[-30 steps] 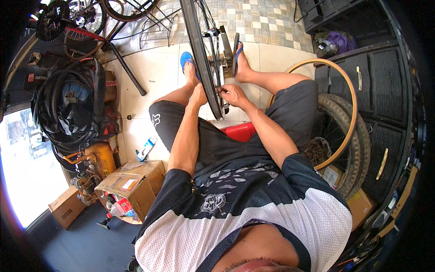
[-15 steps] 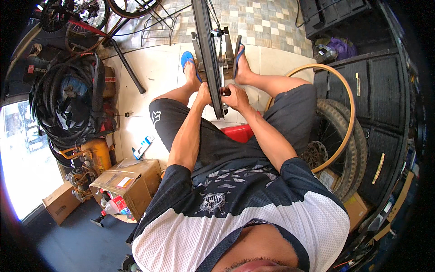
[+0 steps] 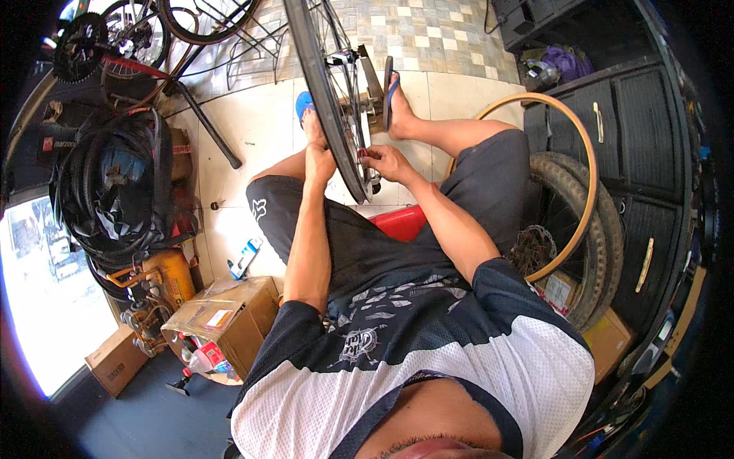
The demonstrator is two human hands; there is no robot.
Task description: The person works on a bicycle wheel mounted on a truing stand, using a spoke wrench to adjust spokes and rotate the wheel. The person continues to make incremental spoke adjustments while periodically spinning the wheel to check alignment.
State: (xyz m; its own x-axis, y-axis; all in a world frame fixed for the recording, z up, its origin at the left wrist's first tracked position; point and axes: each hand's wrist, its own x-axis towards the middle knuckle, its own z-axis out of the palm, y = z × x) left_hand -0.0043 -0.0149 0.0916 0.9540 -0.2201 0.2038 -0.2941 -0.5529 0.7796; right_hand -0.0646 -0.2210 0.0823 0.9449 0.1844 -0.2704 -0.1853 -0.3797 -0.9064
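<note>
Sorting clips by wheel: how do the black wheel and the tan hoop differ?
The black wheel is between the left hand and right hand; the tan hoop is apart from both. The black wheel shows nearly edge-on; the tan hoop shows as an open ring. Both are round.

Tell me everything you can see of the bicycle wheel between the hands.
The bicycle wheel is narrow, with a black outer band and thin, metallic-looking spokes. It stands on edge in front of the person, seen nearly edge-on, slanting leftward in the picture, its top cut off by the upper border. The left hand is at its left side, the right hand at its right side near the spokes; exact contact is too small to tell.
</note>
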